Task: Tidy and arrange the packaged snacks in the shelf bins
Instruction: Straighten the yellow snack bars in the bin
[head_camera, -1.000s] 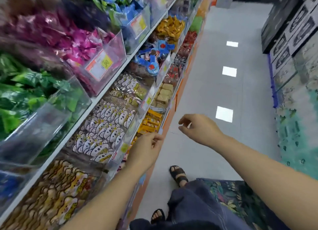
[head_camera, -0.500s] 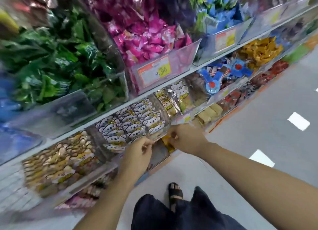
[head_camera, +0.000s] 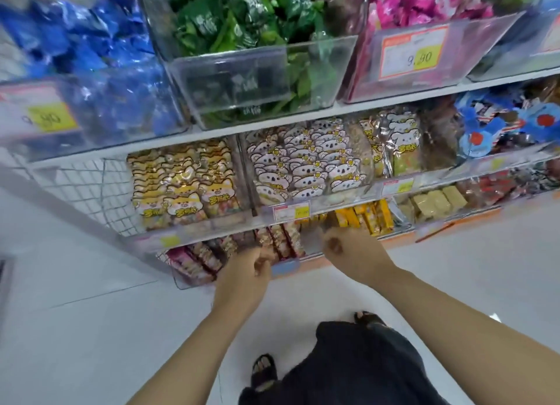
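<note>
My left hand (head_camera: 245, 273) is at the front rim of the bottom clear bin (head_camera: 194, 280), which holds pink and red snack packets (head_camera: 281, 241). Its fingers are curled beside a blue label (head_camera: 285, 266); whether they hold anything is hidden. My right hand (head_camera: 353, 250) is just to the right, with fingers curled over the clear front wall (head_camera: 312, 242) of the bin of yellow packets (head_camera: 366, 218). On the shelf above stand yellow fox packets (head_camera: 181, 189) and white koala packets (head_camera: 306, 165), upright in rows.
The top shelf carries clear bins of blue (head_camera: 91, 50), green (head_camera: 239, 20) and pink (head_camera: 424, 1) candy with price tags (head_camera: 412, 51). Beige wafers (head_camera: 436, 203) and blue packets (head_camera: 509, 126) lie to the right. A white wire panel (head_camera: 88, 189) closes the shelf's left end. My sandalled feet (head_camera: 265, 371) stand on white floor tiles.
My view has turned from along the aisle to face the shelf. Both hands dropped from the middle shelf's front edge to the bottom bins.
</note>
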`<state>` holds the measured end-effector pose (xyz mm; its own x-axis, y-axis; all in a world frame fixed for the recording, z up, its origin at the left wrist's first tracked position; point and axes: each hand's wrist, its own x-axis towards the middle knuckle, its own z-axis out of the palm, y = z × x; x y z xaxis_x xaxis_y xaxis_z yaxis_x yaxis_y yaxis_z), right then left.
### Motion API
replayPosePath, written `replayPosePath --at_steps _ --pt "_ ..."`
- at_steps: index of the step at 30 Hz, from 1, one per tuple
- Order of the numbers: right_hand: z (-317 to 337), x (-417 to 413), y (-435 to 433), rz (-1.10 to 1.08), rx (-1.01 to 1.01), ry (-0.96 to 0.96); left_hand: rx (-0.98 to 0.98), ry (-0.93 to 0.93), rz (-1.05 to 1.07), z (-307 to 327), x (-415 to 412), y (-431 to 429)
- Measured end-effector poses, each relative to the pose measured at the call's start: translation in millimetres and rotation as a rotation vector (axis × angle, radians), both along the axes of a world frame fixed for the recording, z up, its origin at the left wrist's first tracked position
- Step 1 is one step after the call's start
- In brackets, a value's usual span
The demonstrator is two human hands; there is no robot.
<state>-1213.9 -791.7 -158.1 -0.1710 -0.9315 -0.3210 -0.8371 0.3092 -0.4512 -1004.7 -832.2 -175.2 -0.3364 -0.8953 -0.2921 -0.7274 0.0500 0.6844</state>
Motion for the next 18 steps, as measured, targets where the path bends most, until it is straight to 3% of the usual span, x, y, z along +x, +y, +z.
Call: replayPosePath --at_steps 5,12,18 --pt "-32.6 -17.4 -6.1 0.118 0.078 0.046 0.013 -0.012 0.153 -27.2 3.4 19.8" --pt "-119.6 -65.1 -30.2 0.282 0.144 0.139 -0.065 -0.128 0.357 -114.3 -37.2 26.4" --pt "-209.0 -91.0 -30.8 0.538 0.059 0.336 -0.210 -0.211 0.218 -207.5 -57.5 11.3"
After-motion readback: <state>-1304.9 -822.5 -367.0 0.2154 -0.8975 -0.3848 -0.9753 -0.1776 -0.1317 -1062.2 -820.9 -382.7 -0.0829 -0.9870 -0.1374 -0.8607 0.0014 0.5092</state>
